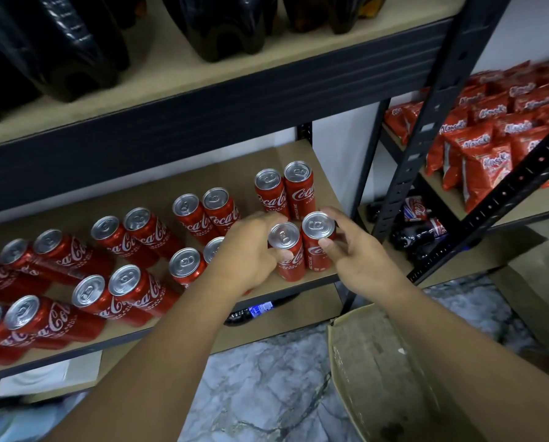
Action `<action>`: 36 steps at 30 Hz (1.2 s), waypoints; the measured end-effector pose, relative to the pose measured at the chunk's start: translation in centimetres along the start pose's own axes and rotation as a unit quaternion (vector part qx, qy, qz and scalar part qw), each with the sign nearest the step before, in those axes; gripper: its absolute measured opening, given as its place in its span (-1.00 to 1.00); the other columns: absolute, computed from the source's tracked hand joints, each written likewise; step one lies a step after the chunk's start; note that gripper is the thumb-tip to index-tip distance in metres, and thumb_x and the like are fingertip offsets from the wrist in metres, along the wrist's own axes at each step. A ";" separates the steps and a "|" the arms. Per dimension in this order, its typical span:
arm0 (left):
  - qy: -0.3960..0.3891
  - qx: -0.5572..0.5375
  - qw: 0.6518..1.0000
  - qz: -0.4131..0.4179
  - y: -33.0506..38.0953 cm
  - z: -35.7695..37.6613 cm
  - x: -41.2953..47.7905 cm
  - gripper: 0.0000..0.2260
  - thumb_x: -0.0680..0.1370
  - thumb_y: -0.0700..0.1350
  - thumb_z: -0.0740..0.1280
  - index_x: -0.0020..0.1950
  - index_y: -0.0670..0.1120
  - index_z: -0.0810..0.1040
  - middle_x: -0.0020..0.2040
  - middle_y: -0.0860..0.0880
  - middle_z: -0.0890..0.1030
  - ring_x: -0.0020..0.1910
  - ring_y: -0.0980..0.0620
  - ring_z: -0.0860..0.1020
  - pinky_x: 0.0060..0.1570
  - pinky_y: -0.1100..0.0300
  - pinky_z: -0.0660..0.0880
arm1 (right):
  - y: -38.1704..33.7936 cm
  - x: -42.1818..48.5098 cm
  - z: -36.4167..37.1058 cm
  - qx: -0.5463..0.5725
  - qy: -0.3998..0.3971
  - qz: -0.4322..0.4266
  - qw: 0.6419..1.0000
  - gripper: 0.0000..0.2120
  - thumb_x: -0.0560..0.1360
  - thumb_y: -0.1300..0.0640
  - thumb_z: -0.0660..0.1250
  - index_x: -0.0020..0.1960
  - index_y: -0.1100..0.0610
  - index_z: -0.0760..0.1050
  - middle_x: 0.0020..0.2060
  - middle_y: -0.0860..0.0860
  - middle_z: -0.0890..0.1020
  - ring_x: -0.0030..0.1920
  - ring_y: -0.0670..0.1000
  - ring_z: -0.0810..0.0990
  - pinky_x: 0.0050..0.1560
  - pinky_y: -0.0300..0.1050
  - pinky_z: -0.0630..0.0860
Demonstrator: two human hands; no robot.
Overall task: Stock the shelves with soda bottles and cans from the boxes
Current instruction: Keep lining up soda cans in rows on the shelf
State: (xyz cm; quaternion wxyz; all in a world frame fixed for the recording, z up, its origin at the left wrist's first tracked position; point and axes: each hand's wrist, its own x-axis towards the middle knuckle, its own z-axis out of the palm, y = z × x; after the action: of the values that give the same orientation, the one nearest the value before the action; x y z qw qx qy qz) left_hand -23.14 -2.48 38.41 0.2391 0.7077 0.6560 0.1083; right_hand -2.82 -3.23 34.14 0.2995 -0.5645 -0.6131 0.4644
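Observation:
Two red cola cans stand upright side by side at the front right of the middle shelf (318,167). My left hand (251,247) grips the left can (287,250) with thumb and fingers curled round its upper part. My right hand (359,250) holds the right can (318,237), thumb on its front and fingers behind its rim. Behind them stands another pair of cans (284,189). Several more cans (133,244) fill the shelf in pairs toward the left.
Dark soda bottles (69,49) stand on the upper shelf. An open cardboard box (378,378) sits on the marble floor at lower right. Red snack bags (490,145) fill the neighbouring rack, with bottles (420,224) below them. A black upright post (426,122) divides the racks.

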 end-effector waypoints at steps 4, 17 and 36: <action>-0.007 -0.004 1.000 0.009 -0.3 -0.1 -0.1 -0.49 0.47 -0.05 0.57 0.39 0.11 0.52 0.31 0.09 0.58 0.28 0.02 0.52 0.30 0.04 0.48 | -0.6 -0.3 -0.1 0.009 -0.001 0.010 1.000 -0.52 0.65 0.18 0.31 0.47 -0.22 0.34 0.29 -0.19 0.56 0.27 -0.25 0.54 0.34 -0.19 0.47; 0.034 -0.053 0.998 -0.010 -0.9 -2.6 3.2 -0.52 0.62 0.11 0.35 0.52 0.09 0.37 0.43 0.01 0.51 0.38 0.01 0.48 0.16 0.18 0.36 | -5.4 3.6 -0.2 0.037 0.056 0.063 0.996 -0.48 0.64 -0.16 0.27 0.56 -0.17 0.22 0.49 -0.17 0.40 0.38 -0.09 0.42 0.38 0.02 0.39; 0.057 -0.020 0.998 -0.009 -2.1 -0.7 9.1 -0.59 0.54 -0.06 0.51 0.34 -0.05 0.49 0.29 -0.08 0.59 0.25 -0.10 0.54 0.07 0.14 0.39 | -5.9 11.5 0.4 -0.124 0.026 0.030 0.992 -0.74 0.59 0.12 0.33 0.27 0.01 0.48 0.06 0.01 0.60 -0.05 -0.02 0.55 -0.27 -0.26 0.33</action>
State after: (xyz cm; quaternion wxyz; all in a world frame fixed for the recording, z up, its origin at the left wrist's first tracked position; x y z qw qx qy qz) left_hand -24.27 6.66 36.57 0.2162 0.6892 0.6728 0.1598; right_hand -7.77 8.26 37.52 0.2292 -0.6275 -0.6404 0.3789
